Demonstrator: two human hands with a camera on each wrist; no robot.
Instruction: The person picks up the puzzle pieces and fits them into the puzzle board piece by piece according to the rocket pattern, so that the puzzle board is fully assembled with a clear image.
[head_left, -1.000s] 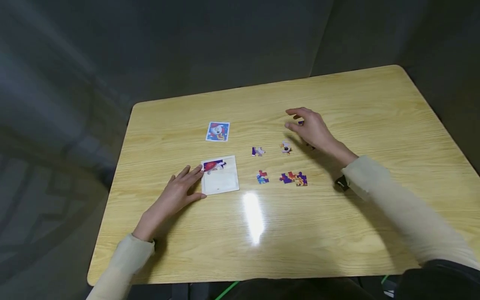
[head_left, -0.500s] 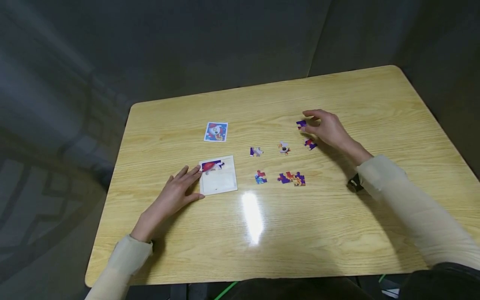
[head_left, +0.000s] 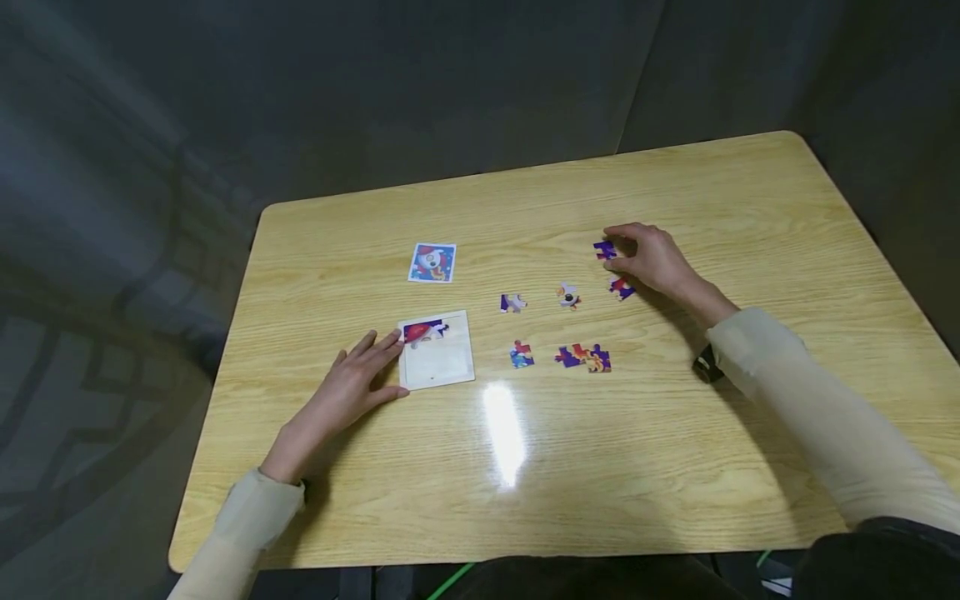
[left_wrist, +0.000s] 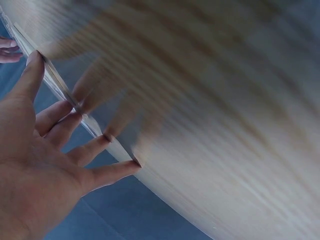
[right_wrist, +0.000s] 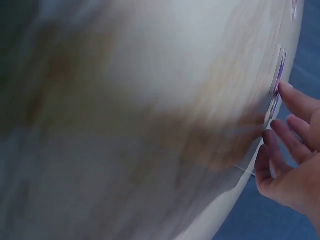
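Note:
Fingers spread, my left hand rests at the left edge of a white square puzzle tray. Its fingertips touch the tray and table in the left wrist view. In the tray's upper left lie joined puzzle pieces in red, white and purple. At the right, my right hand has thumb and index finger at opposite edges of a purple puzzle piece, pinching it flat on the table. Just below that hand lies a red and purple puzzle piece. The right wrist view shows the thumb against the tabletop.
Between the hands lie a white-purple piece, a piece with an eye, a blue-red piece and a purple-orange cluster. A picture card lies behind the tray. Dark curtains surround the wooden table.
My right hand has moved right and come down around the purple puzzle piece, its thumb and finger closing in on it. The left hand stays at the tray's edge.

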